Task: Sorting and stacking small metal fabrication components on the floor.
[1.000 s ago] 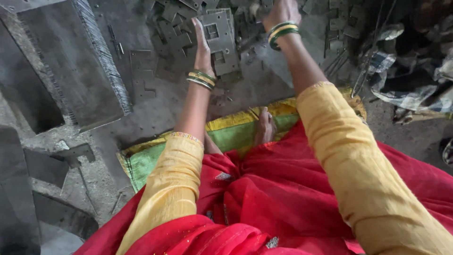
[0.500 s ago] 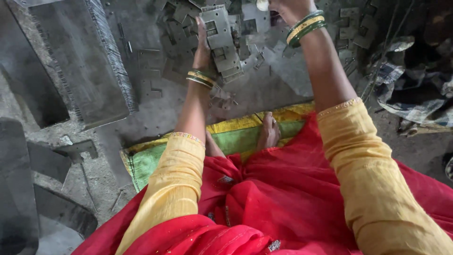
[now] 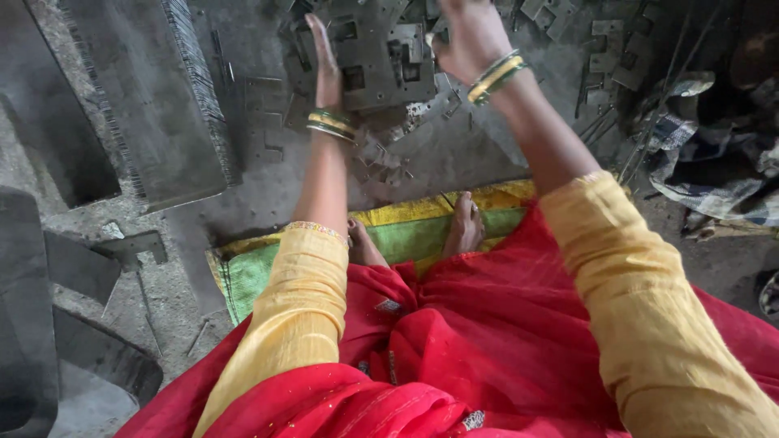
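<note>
Both hands (image 3: 324, 65) seemingly gathered flat punched steel plates (image 3: 381, 61)

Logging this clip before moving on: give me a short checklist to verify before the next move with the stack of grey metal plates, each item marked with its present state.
1. Left hand flat against the stack of metal plates: ok.
2. Right hand on the stack's far side: ok.
3. Right fingers' grip: cannot tell, cut off by the frame's top edge.
4. Plates squared up: not ok, edges stagger.
5. Loose plates lying before the stack: not ok.
6. Bare feet back on the green mat: ok.
</note>
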